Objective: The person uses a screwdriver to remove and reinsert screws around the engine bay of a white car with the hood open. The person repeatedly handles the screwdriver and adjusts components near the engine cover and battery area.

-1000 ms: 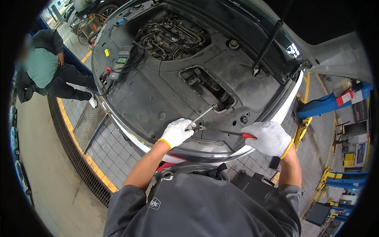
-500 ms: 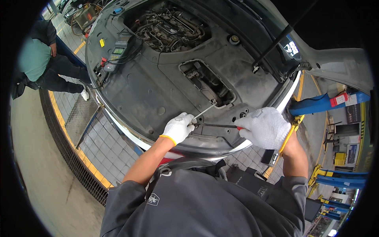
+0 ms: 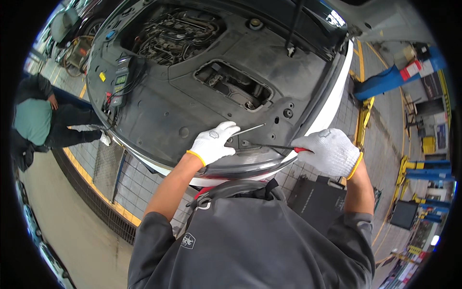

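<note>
My left hand (image 3: 215, 143), in a white knit glove with a yellow cuff, is closed on a thin silver rod (image 3: 251, 129) above the car's dark plastic cover (image 3: 207, 108). The rod's tip points right, just outside the near end of a rectangular opening (image 3: 234, 86) in the cover. In my right glove (image 3: 327, 150) is the red handle of a pry tool (image 3: 272, 146). Its dark shaft reaches left, and its flattened tip lies near the cover's front edge, close to my left fingers. Whether that tip touches the cover I cannot tell.
A tester with a small screen (image 3: 120, 83) and cables rests on the cover's left. The exposed engine (image 3: 178, 36) is at the far side. A support rod (image 3: 295, 24) rises at the right. Another person (image 3: 48, 115) is at the left. Blue lift arms (image 3: 385, 79) stand right.
The silver rod's tip has come away from the near edge of the opening and now sits outside it. Both hands keep their tools. The whole view has shifted.
</note>
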### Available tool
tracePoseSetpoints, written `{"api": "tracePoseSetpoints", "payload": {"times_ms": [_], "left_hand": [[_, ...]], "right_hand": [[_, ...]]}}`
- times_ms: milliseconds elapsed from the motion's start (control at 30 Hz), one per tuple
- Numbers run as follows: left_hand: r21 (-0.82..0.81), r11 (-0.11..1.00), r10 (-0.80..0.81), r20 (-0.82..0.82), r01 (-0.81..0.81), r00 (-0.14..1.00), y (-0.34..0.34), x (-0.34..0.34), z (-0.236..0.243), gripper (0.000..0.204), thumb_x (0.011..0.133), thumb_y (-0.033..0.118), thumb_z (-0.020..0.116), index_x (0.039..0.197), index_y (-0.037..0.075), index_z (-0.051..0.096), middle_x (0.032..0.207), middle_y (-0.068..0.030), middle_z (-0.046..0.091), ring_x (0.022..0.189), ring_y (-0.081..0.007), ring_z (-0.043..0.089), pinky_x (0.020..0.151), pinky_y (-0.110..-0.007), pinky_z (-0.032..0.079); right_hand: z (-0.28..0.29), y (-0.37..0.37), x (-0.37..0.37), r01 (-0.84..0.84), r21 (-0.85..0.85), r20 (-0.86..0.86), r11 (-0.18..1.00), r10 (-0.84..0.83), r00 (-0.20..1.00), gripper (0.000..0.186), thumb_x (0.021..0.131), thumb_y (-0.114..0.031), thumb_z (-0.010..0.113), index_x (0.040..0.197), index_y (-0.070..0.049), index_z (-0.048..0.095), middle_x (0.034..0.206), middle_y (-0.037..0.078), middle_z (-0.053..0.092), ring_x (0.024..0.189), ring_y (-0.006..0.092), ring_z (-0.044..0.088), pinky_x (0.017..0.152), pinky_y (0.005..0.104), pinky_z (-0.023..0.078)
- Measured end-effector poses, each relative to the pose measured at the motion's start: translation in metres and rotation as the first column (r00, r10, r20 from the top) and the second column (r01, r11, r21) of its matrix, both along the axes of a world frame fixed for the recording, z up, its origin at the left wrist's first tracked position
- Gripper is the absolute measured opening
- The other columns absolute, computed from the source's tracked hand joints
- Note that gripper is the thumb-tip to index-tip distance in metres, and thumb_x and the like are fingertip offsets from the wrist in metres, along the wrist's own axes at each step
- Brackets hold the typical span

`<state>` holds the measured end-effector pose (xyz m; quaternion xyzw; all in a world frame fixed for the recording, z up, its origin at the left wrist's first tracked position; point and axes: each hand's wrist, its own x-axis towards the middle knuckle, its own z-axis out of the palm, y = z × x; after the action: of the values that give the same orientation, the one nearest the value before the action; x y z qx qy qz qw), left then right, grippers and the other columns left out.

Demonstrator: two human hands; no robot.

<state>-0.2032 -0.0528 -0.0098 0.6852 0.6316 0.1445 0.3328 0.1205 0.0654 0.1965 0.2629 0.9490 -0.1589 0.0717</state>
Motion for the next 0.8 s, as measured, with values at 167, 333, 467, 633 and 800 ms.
{"api": "tracePoseSetpoints", "payload": {"times_ms": [167,333,467,633,800], "left_hand": [[-0.069,0.997,0.027,0.048,-0.024,0.998,0.037,-0.013,0.001,0.062,0.105,0.045,0.075,0.159,0.016,0.066,0.158,-0.0148,0.07,0.143,-0.0381,0.067,0.123,-0.046,0.053],[0.061,0.998,-0.028,-0.077,0.033,0.997,0.059,-0.032,-0.024,0.041,0.11,0.021,0.056,0.144,0.016,0.077,0.146,-0.0115,0.075,0.135,-0.0349,0.071,0.117,-0.047,0.056],[-0.009,0.984,-0.178,-0.18,0.179,0.968,0.061,-0.027,-0.012,0.044,0.106,0.015,0.053,0.141,0.017,0.079,0.146,-0.0061,0.074,0.133,-0.0326,0.072,0.114,-0.046,0.058],[0.013,0.955,-0.29,-0.157,0.295,0.944,0.065,-0.035,-0.012,0.044,0.107,0.018,0.051,0.139,0.017,0.08,0.149,-0.0044,0.072,0.133,-0.0319,0.073,0.113,-0.047,0.059],[-0.037,0.944,-0.33,-0.169,0.329,0.929,0.066,-0.037,-0.005,0.041,0.105,0.019,0.056,0.139,0.017,0.08,0.14,-0.0092,0.072,0.125,-0.0348,0.074,0.108,-0.049,0.061]], "right_hand": [[0.0,-0.018,-0.003,0.004,0.094,0.032,0.996,-0.007,0.999,0.027,0.098,-0.021,0.075,0.121,-0.008,0.082,0.098,0.014,0.082,0.094,0.0369,0.081,0.082,0.0465,0.064],[-0.001,-0.032,-0.01,-0.016,0.191,-0.021,0.981,0.02,1.0,0.01,0.096,-0.019,0.074,0.102,-0.011,0.075,0.082,0.014,0.073,0.079,0.0377,0.078,0.067,0.0499,0.061],[0.008,-0.04,-0.029,-0.056,0.226,-0.015,0.973,0.061,0.998,0.01,0.094,-0.017,0.074,0.099,-0.009,0.072,0.079,0.014,0.071,0.077,0.0391,0.077,0.067,0.0504,0.061],[0.015,-0.041,-0.045,-0.078,0.223,-0.023,0.972,0.085,0.996,0.01,0.094,-0.016,0.074,0.099,-0.008,0.072,0.077,0.013,0.07,0.076,0.0394,0.076,0.066,0.0508,0.06],[0.015,-0.047,-0.051,-0.015,0.239,0.024,0.971,0.009,1.0,0.012,0.096,-0.018,0.076,0.102,-0.008,0.072,0.077,0.014,0.07,0.074,0.0389,0.076,0.065,0.0512,0.059]]}}
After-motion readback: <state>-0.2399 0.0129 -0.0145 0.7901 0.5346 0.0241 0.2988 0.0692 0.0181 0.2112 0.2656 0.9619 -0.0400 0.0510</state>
